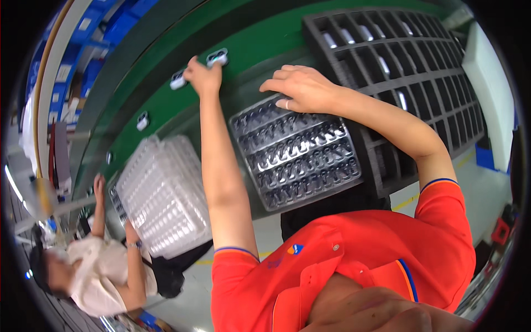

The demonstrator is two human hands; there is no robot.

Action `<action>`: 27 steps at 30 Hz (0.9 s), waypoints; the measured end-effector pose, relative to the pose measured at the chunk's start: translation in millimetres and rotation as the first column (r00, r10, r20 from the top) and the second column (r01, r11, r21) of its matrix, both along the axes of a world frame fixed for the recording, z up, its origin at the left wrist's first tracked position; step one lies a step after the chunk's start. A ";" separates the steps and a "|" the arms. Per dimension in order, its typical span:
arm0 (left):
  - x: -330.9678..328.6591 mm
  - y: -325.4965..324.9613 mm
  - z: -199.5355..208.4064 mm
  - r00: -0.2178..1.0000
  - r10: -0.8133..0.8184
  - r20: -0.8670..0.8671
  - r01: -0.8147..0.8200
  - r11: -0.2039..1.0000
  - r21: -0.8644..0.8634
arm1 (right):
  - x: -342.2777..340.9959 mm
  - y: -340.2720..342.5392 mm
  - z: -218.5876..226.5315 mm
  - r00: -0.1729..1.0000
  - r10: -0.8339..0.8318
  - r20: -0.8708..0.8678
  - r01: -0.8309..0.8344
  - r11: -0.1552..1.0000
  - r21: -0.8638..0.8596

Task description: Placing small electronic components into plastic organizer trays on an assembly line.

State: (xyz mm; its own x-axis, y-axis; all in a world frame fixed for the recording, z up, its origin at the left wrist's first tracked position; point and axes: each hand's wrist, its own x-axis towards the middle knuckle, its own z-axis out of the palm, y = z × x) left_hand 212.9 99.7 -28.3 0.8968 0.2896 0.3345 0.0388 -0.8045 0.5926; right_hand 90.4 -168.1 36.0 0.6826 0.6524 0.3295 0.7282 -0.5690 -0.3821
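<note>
My left hand reaches over the green conveyor belt with its fingers apart. A small white case with a dark inside lies at its thumb side, and another small white case is at its fingertips; whether they touch is hard to tell. My right hand, wearing a ring, hovers over the far edge of a clear plastic tray. Its fingers stretch out loosely, and nothing shows in them. Rows of small dark, shiny shapes fill the tray's moulded pockets.
A dark foam rack with several white pieces in its slots stands right. Stacked clear trays sit left, beside a co-worker. More small cases lie along the belt. A white foam block is far right.
</note>
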 end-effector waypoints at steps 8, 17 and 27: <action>-81.4 -178.1 109.7 0.687 -0.620 0.379 0.637 0.765 0.098 | 75.8 -192.9 56.0 0.957 -0.273 0.098 0.288 0.934 -0.210; -31.1 -298.3 92.3 0.735 -0.189 -0.652 0.628 0.552 0.548 | 114.9 -182.0 33.2 0.898 -0.213 -0.385 0.085 0.942 -0.323; -32.8 -286.3 89.2 0.799 -0.340 -0.496 0.555 0.733 0.392 | 136.4 -198.8 40.4 0.896 -0.048 -0.442 -0.121 0.930 -0.347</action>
State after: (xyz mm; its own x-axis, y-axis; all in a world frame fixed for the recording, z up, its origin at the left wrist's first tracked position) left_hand 180.1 -186.6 60.8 0.9545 -0.2896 -0.0718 -0.2795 -0.9521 0.1242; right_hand 226.8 -366.9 76.4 0.6733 0.6939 -0.2552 0.5581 -0.7034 -0.4401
